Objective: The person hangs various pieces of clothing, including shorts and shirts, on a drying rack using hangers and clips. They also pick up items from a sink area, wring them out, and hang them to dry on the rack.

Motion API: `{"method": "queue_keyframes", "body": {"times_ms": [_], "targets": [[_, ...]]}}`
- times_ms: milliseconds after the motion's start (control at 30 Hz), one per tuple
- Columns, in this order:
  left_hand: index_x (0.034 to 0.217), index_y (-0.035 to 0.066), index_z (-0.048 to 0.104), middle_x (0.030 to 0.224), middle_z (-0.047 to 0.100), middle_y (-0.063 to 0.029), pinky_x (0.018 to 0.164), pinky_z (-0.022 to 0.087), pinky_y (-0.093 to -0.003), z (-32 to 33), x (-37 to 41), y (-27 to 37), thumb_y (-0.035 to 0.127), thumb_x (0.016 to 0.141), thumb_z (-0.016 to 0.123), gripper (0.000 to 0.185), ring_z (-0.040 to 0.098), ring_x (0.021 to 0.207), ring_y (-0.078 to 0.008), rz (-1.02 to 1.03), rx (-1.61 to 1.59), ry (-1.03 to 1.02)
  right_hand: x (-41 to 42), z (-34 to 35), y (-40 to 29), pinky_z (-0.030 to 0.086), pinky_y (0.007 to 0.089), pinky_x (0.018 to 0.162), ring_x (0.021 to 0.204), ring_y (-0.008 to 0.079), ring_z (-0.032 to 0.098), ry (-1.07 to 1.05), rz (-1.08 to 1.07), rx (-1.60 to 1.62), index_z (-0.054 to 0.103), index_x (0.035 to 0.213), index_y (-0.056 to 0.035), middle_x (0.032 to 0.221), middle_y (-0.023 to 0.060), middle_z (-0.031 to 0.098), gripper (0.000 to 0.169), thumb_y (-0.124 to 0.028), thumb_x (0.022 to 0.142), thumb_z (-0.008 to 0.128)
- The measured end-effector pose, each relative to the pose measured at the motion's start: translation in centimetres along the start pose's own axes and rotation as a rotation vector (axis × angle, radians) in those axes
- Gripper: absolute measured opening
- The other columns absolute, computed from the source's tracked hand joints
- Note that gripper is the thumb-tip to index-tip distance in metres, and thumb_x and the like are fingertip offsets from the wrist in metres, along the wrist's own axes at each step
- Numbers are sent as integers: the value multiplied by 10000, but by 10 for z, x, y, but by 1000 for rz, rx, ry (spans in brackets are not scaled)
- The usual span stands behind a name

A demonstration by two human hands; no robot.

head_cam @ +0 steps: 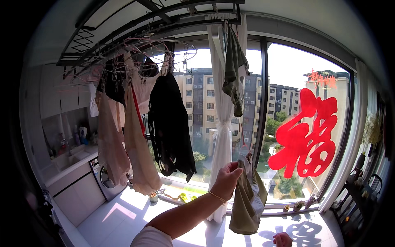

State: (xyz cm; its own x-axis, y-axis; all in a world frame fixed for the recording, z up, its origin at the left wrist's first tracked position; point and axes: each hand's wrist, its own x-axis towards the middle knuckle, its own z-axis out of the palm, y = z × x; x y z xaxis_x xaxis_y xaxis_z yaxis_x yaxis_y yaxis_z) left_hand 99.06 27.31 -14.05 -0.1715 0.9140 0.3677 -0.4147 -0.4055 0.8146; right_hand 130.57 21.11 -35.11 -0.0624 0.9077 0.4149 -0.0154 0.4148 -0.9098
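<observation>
My left hand [226,179], a bracelet at its wrist, pinches the upper edge of an olive-green garment [245,213] that hangs on a clothes hanger [243,136] in front of the window. Low in the picture, right of that garment, is my right hand [282,239]; its fingers are curled and it is partly cut off, so whether it holds anything is unclear. A dark green garment [233,68] hangs above from the rack [197,22]. Black clothing [171,123] and a beige garment [139,154] hang at the left.
Wire hangers with clips [148,55] crowd the ceiling rack's left part. A tied white curtain [222,139] stands before the window. Small potted plants [298,206] line the window's foot. At the left are a sink [72,159] and a washing machine [108,179]; at the right, a dark table [355,188].
</observation>
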Motion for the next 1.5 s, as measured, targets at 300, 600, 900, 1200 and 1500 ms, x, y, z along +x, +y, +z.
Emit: {"method": "queue_keyframes", "body": {"times_ms": [300, 600, 900, 1200, 1500], "targets": [[864, -10, 630, 755, 582, -27, 610, 425, -295, -38, 153, 86, 109, 819, 603, 129, 523, 652, -121, 327, 450, 310, 22, 21, -5, 347, 196, 580, 647, 53, 450, -64, -4, -66, 629, 909, -25, 706, -18, 528, 135, -130, 938, 551], [795, 45, 666, 703, 660, -137, 633, 530, -361, -22, 322, 266, 235, 848, 561, 223, 658, 700, -261, 883, 1088, 531, 40, 45, 4, 396, 211, 608, 666, 75, 497, 5, -11, -76, 621, 934, -2, 748, 13, 573, 119, -108, 928, 567], [740, -3, 673, 701, 663, -188, 675, 514, -395, 46, 340, 341, 197, 682, 653, 210, 668, 689, -331, 1158, 849, 477, 32, 55, 4, 350, 210, 581, 632, 69, 448, 116, -1, -159, 623, 874, -18, 681, -17, 508, 141, -118, 933, 544], [733, 9, 691, 752, 679, -192, 675, 528, -411, 42, 401, 388, 248, 697, 644, 246, 680, 724, -333, 1148, 739, 436, 41, 74, 15, 367, 208, 588, 640, 69, 456, 65, -20, -150, 622, 881, -20, 689, -13, 513, 137, -119, 930, 542], [781, -4, 690, 758, 672, -213, 705, 527, -419, 56, 334, 323, 229, 697, 640, 253, 674, 742, -357, 1214, 771, 495, 33, 55, 23, 372, 209, 584, 639, 69, 456, 74, 10, -212, 620, 888, -19, 693, -13, 510, 130, -112, 929, 539]]}}
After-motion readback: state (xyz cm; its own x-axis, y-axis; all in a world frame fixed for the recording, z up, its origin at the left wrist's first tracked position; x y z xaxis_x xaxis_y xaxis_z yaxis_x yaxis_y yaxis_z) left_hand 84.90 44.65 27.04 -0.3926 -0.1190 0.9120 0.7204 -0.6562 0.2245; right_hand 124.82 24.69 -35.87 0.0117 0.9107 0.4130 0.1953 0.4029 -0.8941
